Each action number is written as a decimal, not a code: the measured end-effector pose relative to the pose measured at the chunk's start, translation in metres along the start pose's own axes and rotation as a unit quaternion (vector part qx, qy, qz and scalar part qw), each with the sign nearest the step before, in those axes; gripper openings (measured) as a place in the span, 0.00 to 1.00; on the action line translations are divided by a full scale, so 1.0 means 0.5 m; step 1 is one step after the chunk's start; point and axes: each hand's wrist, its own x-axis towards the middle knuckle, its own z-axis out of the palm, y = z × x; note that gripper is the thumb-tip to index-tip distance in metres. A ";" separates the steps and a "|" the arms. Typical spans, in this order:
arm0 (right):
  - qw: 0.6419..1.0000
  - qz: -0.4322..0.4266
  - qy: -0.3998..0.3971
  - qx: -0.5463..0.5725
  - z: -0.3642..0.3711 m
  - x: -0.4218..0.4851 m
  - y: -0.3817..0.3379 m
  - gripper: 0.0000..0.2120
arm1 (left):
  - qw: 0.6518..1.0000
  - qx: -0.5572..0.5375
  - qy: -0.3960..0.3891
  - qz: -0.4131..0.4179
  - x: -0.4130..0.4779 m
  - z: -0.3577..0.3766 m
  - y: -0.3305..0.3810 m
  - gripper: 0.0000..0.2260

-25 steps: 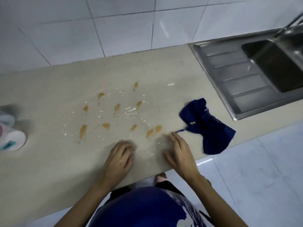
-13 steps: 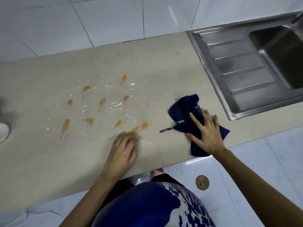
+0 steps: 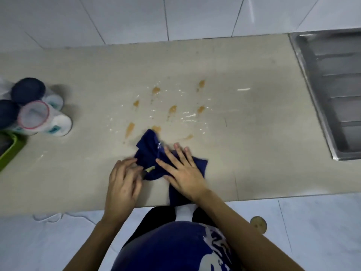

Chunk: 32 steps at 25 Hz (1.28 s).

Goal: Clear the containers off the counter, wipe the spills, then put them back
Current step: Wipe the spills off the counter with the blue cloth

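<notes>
A dark blue cloth [image 3: 150,151] lies crumpled near the front edge of the beige counter [image 3: 254,133]. My right hand [image 3: 181,171] lies flat on it with fingers spread. At the cloth's left edge, my left hand [image 3: 123,180] touches it with its fingertips. Orange-brown spills [image 3: 172,109] and wet streaks dot the counter just beyond the cloth. Several white containers [image 3: 48,118] with dark or clear lids stand grouped at the far left.
A steel sink drainboard [image 3: 332,90] takes up the right end of the counter. A green tray edge [image 3: 9,151] shows at the left border. White wall tiles rise behind; floor tiles lie below the counter edge.
My right hand has dragged the cloth leftward from near the sink to the near edge of the spills. My left hand has moved onto its left edge. The containers have come into view.
</notes>
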 end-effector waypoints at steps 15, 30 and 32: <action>0.999 -0.002 -0.036 -0.035 0.009 0.105 -0.121 0.26 | 0.999 -0.020 0.025 -0.043 -0.024 -0.071 -0.270 0.14; 0.962 0.274 0.018 -0.005 -0.045 0.092 0.014 0.29 | 0.996 -0.065 0.026 -0.060 0.048 -0.060 -0.279 0.15; 0.988 0.151 0.008 -0.043 -0.015 0.172 -0.060 0.26 | 0.995 -0.062 0.016 -0.070 0.047 -0.068 -0.272 0.16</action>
